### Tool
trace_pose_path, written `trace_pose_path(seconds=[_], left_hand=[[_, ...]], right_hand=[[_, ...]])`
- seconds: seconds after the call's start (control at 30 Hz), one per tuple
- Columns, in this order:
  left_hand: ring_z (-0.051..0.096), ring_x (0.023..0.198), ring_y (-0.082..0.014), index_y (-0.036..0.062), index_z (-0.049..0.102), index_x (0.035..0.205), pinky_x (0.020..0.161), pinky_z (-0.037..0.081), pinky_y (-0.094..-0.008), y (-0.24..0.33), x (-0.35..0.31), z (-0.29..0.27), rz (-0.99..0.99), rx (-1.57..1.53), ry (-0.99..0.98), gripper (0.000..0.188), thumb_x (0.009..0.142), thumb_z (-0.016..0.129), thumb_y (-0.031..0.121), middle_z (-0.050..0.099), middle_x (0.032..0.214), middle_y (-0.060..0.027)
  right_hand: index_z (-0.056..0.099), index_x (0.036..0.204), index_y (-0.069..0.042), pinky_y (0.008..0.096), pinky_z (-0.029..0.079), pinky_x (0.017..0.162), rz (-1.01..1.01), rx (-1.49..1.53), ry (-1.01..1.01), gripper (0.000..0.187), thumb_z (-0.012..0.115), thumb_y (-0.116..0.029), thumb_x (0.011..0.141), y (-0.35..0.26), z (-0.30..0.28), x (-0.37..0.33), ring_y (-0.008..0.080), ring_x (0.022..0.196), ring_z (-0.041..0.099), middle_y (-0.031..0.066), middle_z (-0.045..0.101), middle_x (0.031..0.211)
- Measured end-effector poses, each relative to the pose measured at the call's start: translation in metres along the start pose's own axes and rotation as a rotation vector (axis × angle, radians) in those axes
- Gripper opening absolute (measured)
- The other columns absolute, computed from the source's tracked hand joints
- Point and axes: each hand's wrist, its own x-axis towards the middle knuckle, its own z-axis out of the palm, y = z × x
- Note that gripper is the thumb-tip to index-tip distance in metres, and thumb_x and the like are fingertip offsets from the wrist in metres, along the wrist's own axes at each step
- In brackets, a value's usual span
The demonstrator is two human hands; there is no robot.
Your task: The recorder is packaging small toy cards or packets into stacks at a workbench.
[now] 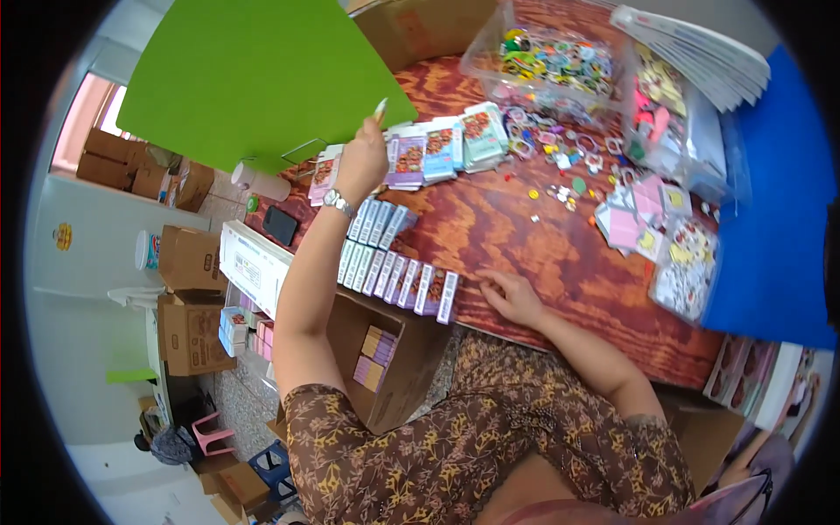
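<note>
My left hand, with a watch on its wrist, is raised over the far left of the table. Its fingers are closed on a small slim thing with a white pointed tip; the rest of it is hidden. Just right of that hand lie fanned stacks of flat printed cards or packets in pink, purple, blue and green. Below it, small upright boxes stand in two rows along the near edge. My right hand rests on the table right of these boxes, fingers extended, holding nothing.
Clear tubs of colourful trinkets stand at the back right, with loose charms and pink cards before them. A green board rises at the back left. A phone lies left; an open carton sits below the edge.
</note>
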Motion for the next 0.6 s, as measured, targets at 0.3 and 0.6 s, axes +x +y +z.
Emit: trace_pose_path(seconds=[0.3, 0.6], left_hand=[[0.057, 0.114, -0.0466, -0.0135, 0.036, 0.139, 0.094, 0.053, -0.0463, 0.193, -0.134, 0.023, 0.629, -0.175, -0.024, 0.051, 0.091, 0.046, 0.001, 0.05, 0.134, -0.0342], [0.058, 0.113, -0.0443, -0.0143, 0.043, 0.134, 0.093, 0.052, -0.0462, 0.289, -0.22, 0.071, 0.708, -0.145, 0.088, 0.046, 0.092, 0.049, 0.003, 0.055, 0.13, -0.031]], right_hand=[[0.044, 0.144, -0.006, 0.0304, 0.053, 0.082, 0.331, 1.115, 0.424, 0.051, 0.055, -0.036, 0.103, -0.051, -0.059, -0.018, 0.0137, 0.103, 0.061, 0.0094, 0.063, 0.113], [0.057, 0.119, 0.003, 0.0284, 0.054, 0.071, 0.421, 0.46, 0.683, 0.029, 0.053, -0.019, 0.101, -0.022, -0.089, -0.089, 0.0134, 0.093, 0.064, 0.0091, 0.065, 0.104]])
